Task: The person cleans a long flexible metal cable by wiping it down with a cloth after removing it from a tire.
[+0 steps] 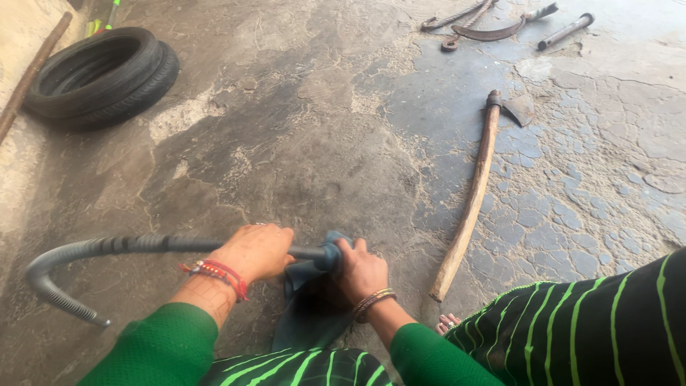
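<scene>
A long grey ribbed bar (107, 247) with a curved left end lies across in front of me, just above the cracked ground. My left hand (256, 251) is closed around the bar's middle. My right hand (359, 271) grips a blue cloth (314, 300) wrapped over the bar's right end. The cloth hangs down between my arms. Both sleeves are green, with red bangles on the left wrist and metal ones on the right.
Two stacked black tyres (100, 77) lie at the far left beside a wooden stick (32, 71). An axe with a long wooden handle (473, 196) lies right of my hands. Sickles and a metal rod (500, 25) rest at the top right. My striped skirt (593, 329) fills the lower right.
</scene>
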